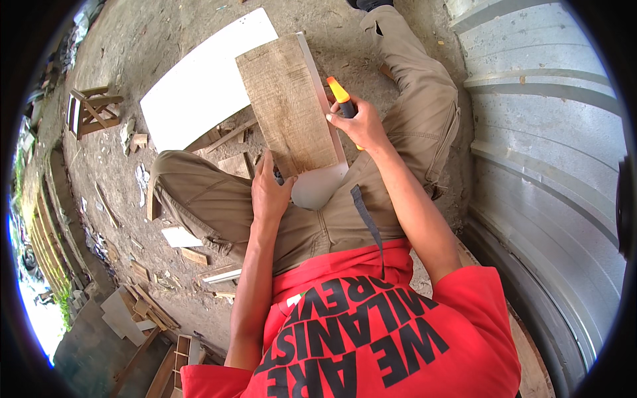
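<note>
A brown wooden board (pixel 285 99) lies over a white sheet (pixel 322 186) above my lap, and the sheet shows along its right edge and curls out at its near end. My left hand (pixel 271 192) grips the board's near left corner, thumb and fingers on either side; a small dark thing shows beside the thumb, too little to name. In my right hand (pixel 360 123), beside the board's right edge, is a slim tool with a yellow and black handle (pixel 340 93) and an orange end pointing away from me. Its working tip is hidden.
A large white panel (pixel 206 79) lies on the dirt floor beyond my bent left knee. Wood offcuts (pixel 194 256) are scattered on the left, with a small wooden stool (pixel 93 109) farther off. A corrugated metal wall (pixel 544 132) rises close on my right.
</note>
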The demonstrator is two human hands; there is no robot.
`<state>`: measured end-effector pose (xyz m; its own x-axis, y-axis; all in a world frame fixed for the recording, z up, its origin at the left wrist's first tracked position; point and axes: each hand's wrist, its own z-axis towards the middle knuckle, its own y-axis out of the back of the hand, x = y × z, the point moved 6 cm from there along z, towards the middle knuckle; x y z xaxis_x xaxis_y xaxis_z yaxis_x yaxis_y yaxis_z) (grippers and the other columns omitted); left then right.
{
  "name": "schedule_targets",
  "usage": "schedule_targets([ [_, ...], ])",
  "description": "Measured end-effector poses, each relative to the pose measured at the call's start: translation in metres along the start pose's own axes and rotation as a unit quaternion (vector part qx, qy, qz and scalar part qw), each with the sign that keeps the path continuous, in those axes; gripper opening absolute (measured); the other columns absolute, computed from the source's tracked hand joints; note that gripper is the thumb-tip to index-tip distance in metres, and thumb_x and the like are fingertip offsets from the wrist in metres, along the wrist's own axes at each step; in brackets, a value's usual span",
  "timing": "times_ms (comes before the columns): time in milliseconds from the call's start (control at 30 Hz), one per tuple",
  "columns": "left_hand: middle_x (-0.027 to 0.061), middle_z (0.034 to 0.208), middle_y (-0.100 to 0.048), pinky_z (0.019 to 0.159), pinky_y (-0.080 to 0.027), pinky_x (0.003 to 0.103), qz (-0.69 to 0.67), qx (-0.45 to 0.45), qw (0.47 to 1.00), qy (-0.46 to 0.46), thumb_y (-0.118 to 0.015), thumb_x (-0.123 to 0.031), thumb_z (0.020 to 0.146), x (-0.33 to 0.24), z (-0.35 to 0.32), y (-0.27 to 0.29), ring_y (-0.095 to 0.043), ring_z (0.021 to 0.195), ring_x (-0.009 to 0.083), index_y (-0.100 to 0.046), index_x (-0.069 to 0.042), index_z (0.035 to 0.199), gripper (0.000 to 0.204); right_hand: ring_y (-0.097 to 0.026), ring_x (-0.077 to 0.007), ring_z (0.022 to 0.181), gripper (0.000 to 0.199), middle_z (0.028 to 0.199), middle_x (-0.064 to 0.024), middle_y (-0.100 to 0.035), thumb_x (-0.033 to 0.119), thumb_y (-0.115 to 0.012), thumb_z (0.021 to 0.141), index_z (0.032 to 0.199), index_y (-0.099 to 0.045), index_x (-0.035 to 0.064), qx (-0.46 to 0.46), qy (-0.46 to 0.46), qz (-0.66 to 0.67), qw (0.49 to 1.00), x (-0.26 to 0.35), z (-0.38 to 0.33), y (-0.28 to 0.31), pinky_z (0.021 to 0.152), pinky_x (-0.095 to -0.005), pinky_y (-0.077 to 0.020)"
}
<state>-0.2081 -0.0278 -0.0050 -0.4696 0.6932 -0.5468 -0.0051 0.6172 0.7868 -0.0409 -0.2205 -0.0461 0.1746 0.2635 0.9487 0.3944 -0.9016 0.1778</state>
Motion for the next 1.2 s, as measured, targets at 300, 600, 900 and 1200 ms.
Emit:
schedule_targets([
  [300,0.0267,0.133,-0.057,0.098,-0.050,0.040,0.007,-0.003,1.000,-0.008,-0.084,-0.009,0.071,0.002,0.000,-0.003,-0.061,0.118,0.0363,-0.042,0.008,0.143,0.085,-0.042,-0.0053,0.060,0.020,0.064,0.0062,-0.047,0.019,-0.080,0.079,0.086,-0.065,0.0059,-0.007,0.017,0.006,1.000,0.002,-0.001,0.000,0.057,-0.0251,-0.0350],
  [600,0.0170,0.135,-0.059,0.095,-0.051,0.039,-0.356,0.062,0.918,0.163,-0.068,-0.006,0.086,0.021,0.005,0.005,-0.059,0.120,0.0283,-0.048,0.006,0.141,0.059,-0.061,-0.0119,0.080,0.018,0.073,-0.0005,-0.062,0.017,-0.078,0.080,0.085,-0.066,0.0047,-0.012,-0.023,0.073,0.997,-0.011,0.003,0.001,0.072,-0.0283,-0.0465],
  [900,0.0155,0.127,-0.063,0.093,-0.050,0.037,-0.466,-0.054,0.858,0.211,-0.057,-0.030,0.101,0.042,0.031,0.004,-0.060,0.116,0.0227,-0.057,0.004,0.132,0.046,-0.046,-0.0047,0.061,0.030,0.068,0.0052,-0.054,0.025,-0.085,0.079,0.084,-0.064,0.0041,-0.021,0.005,0.079,0.997,-0.010,0.005,-0.007,0.059,-0.0243,-0.0390],
  [1200,0.0225,0.098,-0.068,0.083,-0.050,0.039,-0.383,-0.096,0.897,0.197,-0.048,-0.051,0.102,0.021,0.059,-0.025,-0.065,0.094,0.0294,-0.063,0.008,0.113,0.062,-0.048,-0.0051,0.065,0.029,0.071,0.0054,-0.055,0.024,-0.086,0.079,0.081,-0.063,0.0054,-0.011,-0.047,0.002,0.999,-0.004,-0.004,-0.016,0.062,-0.0239,-0.0393],
])
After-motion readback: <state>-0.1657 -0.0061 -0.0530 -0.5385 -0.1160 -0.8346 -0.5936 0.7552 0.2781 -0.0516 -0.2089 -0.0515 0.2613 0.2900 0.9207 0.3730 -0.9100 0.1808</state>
